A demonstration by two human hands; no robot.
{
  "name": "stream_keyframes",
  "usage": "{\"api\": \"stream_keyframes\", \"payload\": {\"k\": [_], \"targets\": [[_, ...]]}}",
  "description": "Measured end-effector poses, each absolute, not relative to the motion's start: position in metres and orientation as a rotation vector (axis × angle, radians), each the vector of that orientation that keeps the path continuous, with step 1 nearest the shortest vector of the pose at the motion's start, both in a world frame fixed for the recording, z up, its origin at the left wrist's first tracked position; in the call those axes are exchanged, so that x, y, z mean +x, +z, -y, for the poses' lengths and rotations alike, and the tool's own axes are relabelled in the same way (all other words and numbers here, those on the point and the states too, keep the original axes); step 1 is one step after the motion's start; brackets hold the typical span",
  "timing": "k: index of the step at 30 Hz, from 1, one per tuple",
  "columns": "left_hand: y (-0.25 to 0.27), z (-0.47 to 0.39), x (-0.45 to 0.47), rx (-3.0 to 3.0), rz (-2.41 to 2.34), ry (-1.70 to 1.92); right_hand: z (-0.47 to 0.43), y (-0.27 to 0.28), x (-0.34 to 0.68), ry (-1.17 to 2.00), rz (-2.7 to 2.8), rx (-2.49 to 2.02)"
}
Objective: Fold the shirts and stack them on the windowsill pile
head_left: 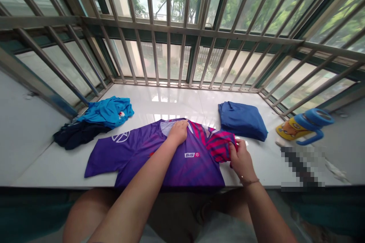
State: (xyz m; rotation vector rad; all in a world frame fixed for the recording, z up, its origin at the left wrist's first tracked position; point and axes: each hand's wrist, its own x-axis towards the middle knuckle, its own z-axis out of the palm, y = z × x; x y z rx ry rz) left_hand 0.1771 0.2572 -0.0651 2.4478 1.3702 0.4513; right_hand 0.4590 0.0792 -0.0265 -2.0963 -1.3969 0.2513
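A purple short-sleeved jersey (182, 171) lies spread on the white ledge (168, 102), its collar toward the window and its lower part reaching the near edge. My left hand (178, 130) is closed at the collar, fingers together on the fabric beside the neck opening; its fingertips are partly hidden. At the pink-striped sleeve (221, 146), my right hand (242, 155) pinches the cuff between thumb and fingers. The other sleeve (104, 157) lies flat to the left, with a white round emblem above it.
Crumpled blue (110, 112) and dark navy clothes (76, 134) lie at the left. A folded blue garment (242, 121) sits right of the jersey. Further right are a blue-and-yellow mug (299, 125) and a pixelated dark object (299, 167). Metal bars (168, 60) enclose the ledge.
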Motion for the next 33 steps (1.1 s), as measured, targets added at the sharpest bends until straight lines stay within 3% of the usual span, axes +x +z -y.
{"api": "stream_keyframes", "payload": {"k": [9,15,28,33], "targets": [[-0.071,-0.258,0.177,2.394,-1.374,0.513,-0.031,-0.006,0.392,-0.001,2.204,-1.328],[-0.068,-0.258,0.177,2.364,-1.368,0.548,-0.005,-0.025,0.376,-0.052,2.397,-1.193],[-0.061,-0.254,0.177,2.36,-1.385,0.564,0.012,-0.028,0.366,0.117,1.697,-1.455],[-0.062,-0.255,0.177,2.366,-1.388,0.547,0.012,-0.03,0.366,0.599,1.673,-1.554]]}}
